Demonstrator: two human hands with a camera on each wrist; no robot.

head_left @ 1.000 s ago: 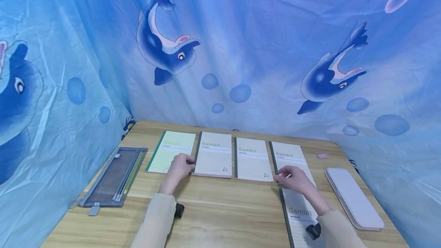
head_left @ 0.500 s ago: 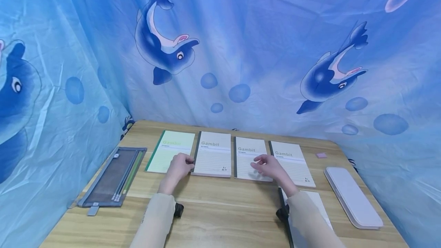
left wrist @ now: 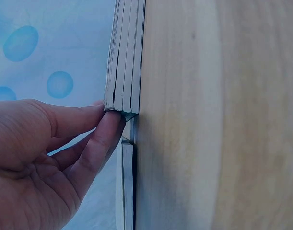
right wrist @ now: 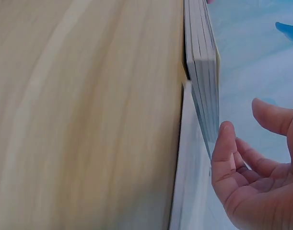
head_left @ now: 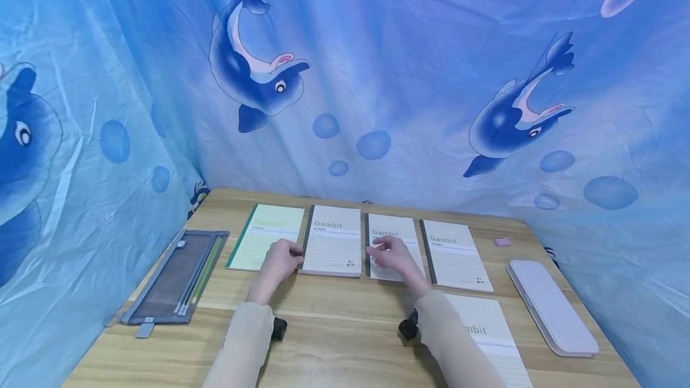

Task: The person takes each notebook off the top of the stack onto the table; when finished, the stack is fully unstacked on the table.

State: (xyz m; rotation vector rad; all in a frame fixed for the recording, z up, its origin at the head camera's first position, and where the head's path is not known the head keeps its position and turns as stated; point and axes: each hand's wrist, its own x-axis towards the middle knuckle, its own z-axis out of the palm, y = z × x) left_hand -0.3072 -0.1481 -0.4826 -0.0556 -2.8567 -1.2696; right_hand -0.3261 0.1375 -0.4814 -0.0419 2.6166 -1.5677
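My left hand is at the near left corner of a thick stack of notebooks, second from the left. In the left wrist view, its thumb and forefinger pinch that corner of the stack. My right hand is over the third notebook, with fingers loosely bent and nothing between them. Its fingertips point left towards the stack; the right wrist view shows them apart from the stack's pages. A green-edged notebook lies partly behind my left hand.
Another notebook lies fourth in the row, with one more nearer, partly under my right sleeve. A mesh pencil pouch with pencils is at left. A pale pencil case and pink eraser are at right. Printed curtains border the table.
My right hand has moved left from the fourth notebook, across to the third, leaving the fourth in its place. The left hand has stayed at the corner of the stack.
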